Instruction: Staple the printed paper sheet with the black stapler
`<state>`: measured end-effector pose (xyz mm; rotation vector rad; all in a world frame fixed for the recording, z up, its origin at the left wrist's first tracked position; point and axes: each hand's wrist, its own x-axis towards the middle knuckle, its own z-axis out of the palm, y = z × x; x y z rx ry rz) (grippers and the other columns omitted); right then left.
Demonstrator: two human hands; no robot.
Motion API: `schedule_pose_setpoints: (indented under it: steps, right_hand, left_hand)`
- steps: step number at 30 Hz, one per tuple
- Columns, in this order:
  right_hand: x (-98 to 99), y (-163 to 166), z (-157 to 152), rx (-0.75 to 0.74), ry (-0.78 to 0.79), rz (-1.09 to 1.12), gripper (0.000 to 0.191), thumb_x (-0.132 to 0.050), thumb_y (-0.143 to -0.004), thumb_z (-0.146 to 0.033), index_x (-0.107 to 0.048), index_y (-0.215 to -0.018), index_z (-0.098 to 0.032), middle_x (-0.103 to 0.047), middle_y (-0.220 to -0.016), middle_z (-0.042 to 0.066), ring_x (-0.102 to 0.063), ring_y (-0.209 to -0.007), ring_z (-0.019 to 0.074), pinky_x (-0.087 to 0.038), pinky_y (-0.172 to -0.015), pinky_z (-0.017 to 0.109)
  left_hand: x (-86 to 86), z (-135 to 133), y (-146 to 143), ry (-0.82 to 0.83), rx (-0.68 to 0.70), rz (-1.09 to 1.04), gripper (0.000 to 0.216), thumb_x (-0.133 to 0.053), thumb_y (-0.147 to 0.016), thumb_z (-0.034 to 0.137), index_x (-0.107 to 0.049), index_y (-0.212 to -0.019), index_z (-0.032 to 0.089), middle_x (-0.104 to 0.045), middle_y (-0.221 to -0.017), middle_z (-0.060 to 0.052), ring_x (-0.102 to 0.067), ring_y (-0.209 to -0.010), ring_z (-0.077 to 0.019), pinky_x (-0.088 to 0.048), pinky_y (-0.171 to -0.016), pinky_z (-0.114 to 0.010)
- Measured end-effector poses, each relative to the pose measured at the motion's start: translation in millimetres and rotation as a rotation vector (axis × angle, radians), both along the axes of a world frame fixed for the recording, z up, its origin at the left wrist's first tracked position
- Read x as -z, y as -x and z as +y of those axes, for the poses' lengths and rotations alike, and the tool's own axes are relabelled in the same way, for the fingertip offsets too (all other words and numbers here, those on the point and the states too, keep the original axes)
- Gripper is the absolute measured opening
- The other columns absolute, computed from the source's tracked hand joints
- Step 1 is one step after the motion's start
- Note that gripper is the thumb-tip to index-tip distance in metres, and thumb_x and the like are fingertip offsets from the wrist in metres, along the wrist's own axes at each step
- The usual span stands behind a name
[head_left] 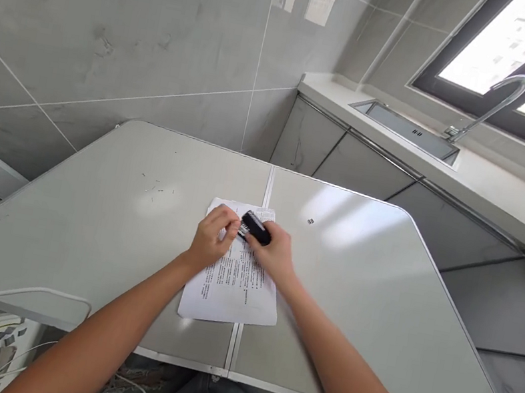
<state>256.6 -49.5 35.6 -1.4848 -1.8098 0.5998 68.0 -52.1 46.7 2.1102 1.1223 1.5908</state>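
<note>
A small black stapler (257, 227) is in my right hand (277, 253), whose fingers wrap round its right end. My left hand (215, 236) is closed, thumb and fingertips pinched together at the stapler's left end. Whatever the left fingertips hold, if anything, is too small to make out. Under both hands lies a sheet or stack of printed paper (231, 299), its text partly covered. Small dark bits that look like loose staples (160, 191) are scattered on the table to the left. A short dark piece, perhaps a strip of staples (310, 221), rests to the right.
The folding table (349, 307) has a seam down its middle. Behind it on the right are a counter (332, 90), a sink (406, 130) and a tap (503, 97). A white cable (22, 293) crosses the left front edge, above a cluttered lower surface (29, 338).
</note>
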Motion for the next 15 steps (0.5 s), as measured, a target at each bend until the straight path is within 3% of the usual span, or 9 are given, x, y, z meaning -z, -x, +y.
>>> schedule_pose_setpoints:
  steps: [3, 7, 15]
  right_hand:
    - [7.0, 27, -8, -0.070, -0.016, -0.056, 0.016, -0.072, -0.084, -0.032, -0.059, -0.082, -0.023, -0.064, -0.085, 0.002, -0.057, -0.080, 0.0192, -0.043, -0.072, 0.030]
    - [13.6, 16, -18, -0.069, -0.030, -0.102, 0.012, -0.070, -0.085, -0.026, -0.059, -0.085, -0.023, -0.064, -0.092, 0.003, -0.059, -0.086, 0.0207, -0.045, -0.076, 0.031]
    - [15.3, -92, -51, 0.052, -0.009, -0.143, 0.026, -0.067, -0.092, -0.043, -0.054, -0.080, -0.024, -0.061, -0.083, 0.001, -0.057, -0.075, 0.0201, -0.044, -0.070, 0.032]
  left_hand:
    - [-1.9, 2, 4, 0.081, -0.150, -0.187, 0.026, -0.048, -0.105, 0.027, -0.056, -0.081, 0.021, -0.057, -0.082, -0.004, -0.054, -0.076, -0.0178, -0.043, -0.070, -0.033]
    - [1.2, 8, 6, 0.221, -0.173, -0.361, 0.028, -0.050, -0.104, 0.029, -0.055, -0.079, 0.020, -0.054, -0.078, -0.002, -0.049, -0.070, -0.0152, -0.039, -0.067, -0.030]
    - [16.7, 25, 12, 0.552, 0.219, -0.747, 0.023, -0.061, -0.090, 0.028, -0.070, -0.071, 0.018, -0.049, -0.081, -0.001, -0.038, -0.057, -0.0080, -0.030, -0.053, -0.026]
